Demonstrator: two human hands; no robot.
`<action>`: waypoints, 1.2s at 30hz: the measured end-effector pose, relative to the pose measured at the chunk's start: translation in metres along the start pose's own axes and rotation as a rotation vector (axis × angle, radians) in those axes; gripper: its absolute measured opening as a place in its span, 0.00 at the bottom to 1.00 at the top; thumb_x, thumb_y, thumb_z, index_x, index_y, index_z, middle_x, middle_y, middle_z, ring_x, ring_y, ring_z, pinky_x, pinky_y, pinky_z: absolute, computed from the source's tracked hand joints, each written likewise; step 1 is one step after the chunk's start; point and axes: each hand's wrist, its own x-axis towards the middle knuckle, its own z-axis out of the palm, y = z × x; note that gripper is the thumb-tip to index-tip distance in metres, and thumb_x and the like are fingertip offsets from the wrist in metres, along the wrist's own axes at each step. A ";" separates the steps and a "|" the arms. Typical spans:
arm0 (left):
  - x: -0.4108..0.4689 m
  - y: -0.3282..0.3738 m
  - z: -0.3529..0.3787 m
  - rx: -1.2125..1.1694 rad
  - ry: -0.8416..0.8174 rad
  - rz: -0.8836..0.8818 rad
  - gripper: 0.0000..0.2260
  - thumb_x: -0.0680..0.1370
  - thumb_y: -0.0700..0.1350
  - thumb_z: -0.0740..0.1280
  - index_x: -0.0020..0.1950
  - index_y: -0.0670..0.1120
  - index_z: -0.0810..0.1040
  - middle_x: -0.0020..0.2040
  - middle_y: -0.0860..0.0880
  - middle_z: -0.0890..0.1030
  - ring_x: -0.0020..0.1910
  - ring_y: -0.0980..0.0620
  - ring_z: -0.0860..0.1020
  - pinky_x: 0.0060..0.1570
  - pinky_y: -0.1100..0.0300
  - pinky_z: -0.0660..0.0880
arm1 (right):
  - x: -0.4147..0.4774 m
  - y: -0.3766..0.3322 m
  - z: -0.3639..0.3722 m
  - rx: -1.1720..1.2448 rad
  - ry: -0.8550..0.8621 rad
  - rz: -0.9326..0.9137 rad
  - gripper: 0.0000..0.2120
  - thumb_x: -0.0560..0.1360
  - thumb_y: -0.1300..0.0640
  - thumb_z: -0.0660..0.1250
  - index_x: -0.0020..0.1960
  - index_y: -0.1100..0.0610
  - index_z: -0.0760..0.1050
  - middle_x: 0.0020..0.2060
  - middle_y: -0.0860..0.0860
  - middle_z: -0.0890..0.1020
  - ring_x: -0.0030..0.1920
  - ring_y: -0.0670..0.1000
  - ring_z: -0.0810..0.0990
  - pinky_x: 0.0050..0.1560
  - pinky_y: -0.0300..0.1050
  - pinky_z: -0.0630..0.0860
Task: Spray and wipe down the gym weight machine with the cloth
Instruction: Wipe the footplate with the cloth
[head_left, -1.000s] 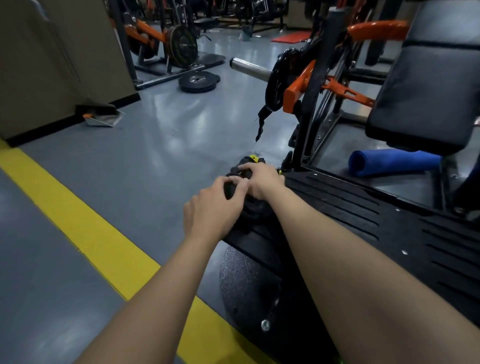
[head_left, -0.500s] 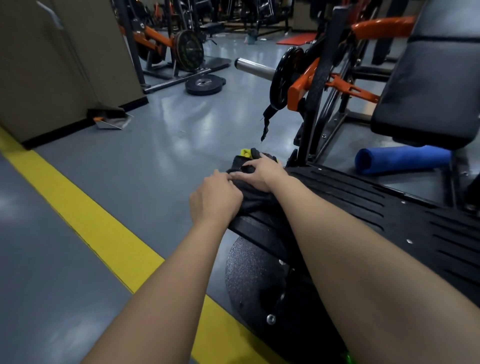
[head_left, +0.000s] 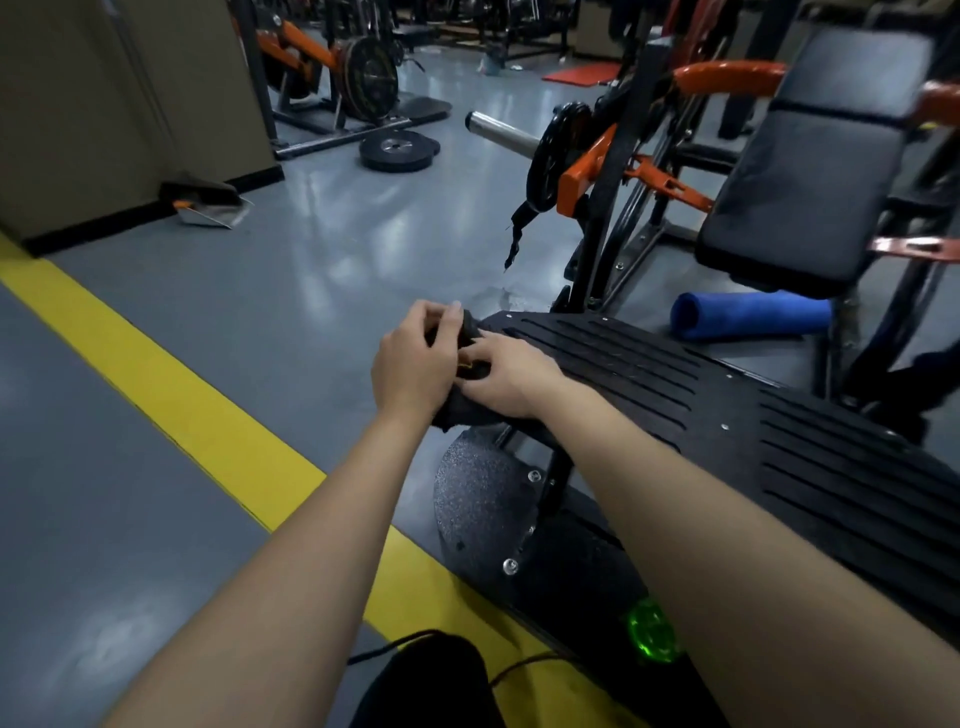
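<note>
— Two hands on one cloth, so how far along is the job?
— Early or midway, I judge. From the left: glossy grey floor (head_left: 311, 270) with a matte yellow stripe (head_left: 156, 374). Then the left hand (head_left: 415, 374), its fingers curled round the far end of the cloth (head_left: 460, 410), a dark, soft, crumpled wad with a small yellow tag. The right hand (head_left: 511, 382) pinches its near side. Both sit at the left corner of the footplate (head_left: 675, 384).
— Is that plate wiped?
— I cannot tell. It is flat black metal with long slots and shows no wet sheen. I recognise no spray bottle. The hands seem to be regathering the cloth, not rubbing.
— What is left?
— Probably the rest of the slotted plate, the orange painted frame (head_left: 582, 176) behind it, and the smooth black padded seat (head_left: 800, 187) far right. A blue foam roll (head_left: 748, 314) lies beyond the plate.
</note>
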 end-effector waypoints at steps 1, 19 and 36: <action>-0.001 0.004 0.002 -0.004 -0.024 -0.023 0.20 0.77 0.65 0.57 0.55 0.54 0.79 0.53 0.52 0.86 0.56 0.45 0.80 0.56 0.48 0.76 | -0.007 -0.002 0.002 -0.027 0.016 -0.014 0.19 0.79 0.45 0.67 0.69 0.42 0.76 0.73 0.46 0.72 0.74 0.50 0.68 0.62 0.49 0.71; 0.062 -0.023 0.012 0.075 -0.407 -0.215 0.28 0.72 0.66 0.52 0.64 0.56 0.78 0.71 0.49 0.76 0.70 0.45 0.72 0.73 0.48 0.65 | 0.082 -0.007 0.038 -0.151 -0.017 -0.036 0.41 0.68 0.40 0.69 0.77 0.51 0.66 0.76 0.52 0.67 0.81 0.59 0.53 0.75 0.74 0.50; 0.015 0.039 -0.023 0.299 0.104 0.075 0.06 0.81 0.49 0.63 0.49 0.49 0.77 0.51 0.46 0.81 0.51 0.41 0.78 0.44 0.54 0.69 | -0.031 0.047 0.015 0.228 0.254 -0.085 0.13 0.73 0.47 0.72 0.58 0.39 0.81 0.56 0.42 0.84 0.60 0.52 0.81 0.59 0.52 0.77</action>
